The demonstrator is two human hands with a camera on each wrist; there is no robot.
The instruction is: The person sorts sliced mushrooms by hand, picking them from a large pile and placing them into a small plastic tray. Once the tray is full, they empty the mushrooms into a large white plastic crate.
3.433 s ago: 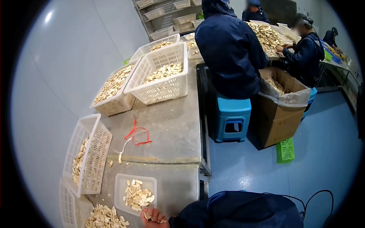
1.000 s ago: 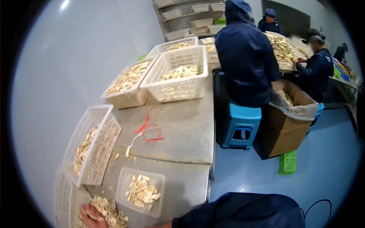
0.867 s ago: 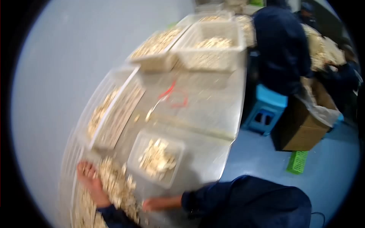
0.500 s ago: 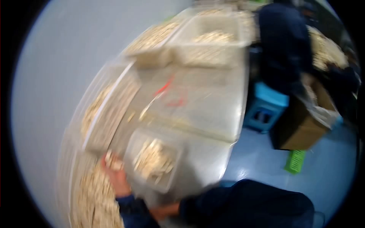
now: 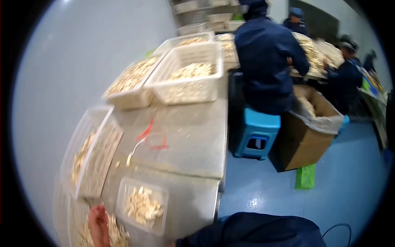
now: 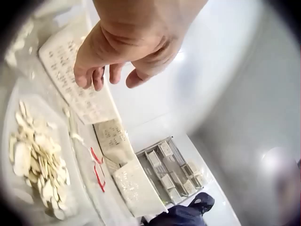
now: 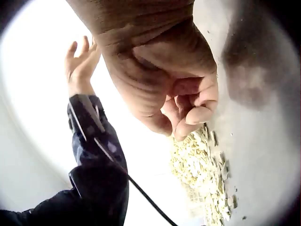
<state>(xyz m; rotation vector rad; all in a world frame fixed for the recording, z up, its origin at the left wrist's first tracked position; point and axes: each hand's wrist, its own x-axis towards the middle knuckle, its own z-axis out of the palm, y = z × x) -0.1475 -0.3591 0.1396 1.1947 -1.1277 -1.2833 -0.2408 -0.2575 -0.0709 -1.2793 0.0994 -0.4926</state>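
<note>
Mostly oblong slices (image 5: 142, 206) in translucent tub (image 5: 163, 196)

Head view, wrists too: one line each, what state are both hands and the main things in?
Left hand: fingers loosely bent, nothing visibly held
Right hand: fingers curled, can't tell if holding anything
Small translucent rectangular plastic tray: open, partly filled with pale flat slices
Thin red ribbon: lying on the metal table
Brown cardboard box: open, plastic-lined, partly filled
Nearest blue plastic stool: occupied by a seated person
</note>
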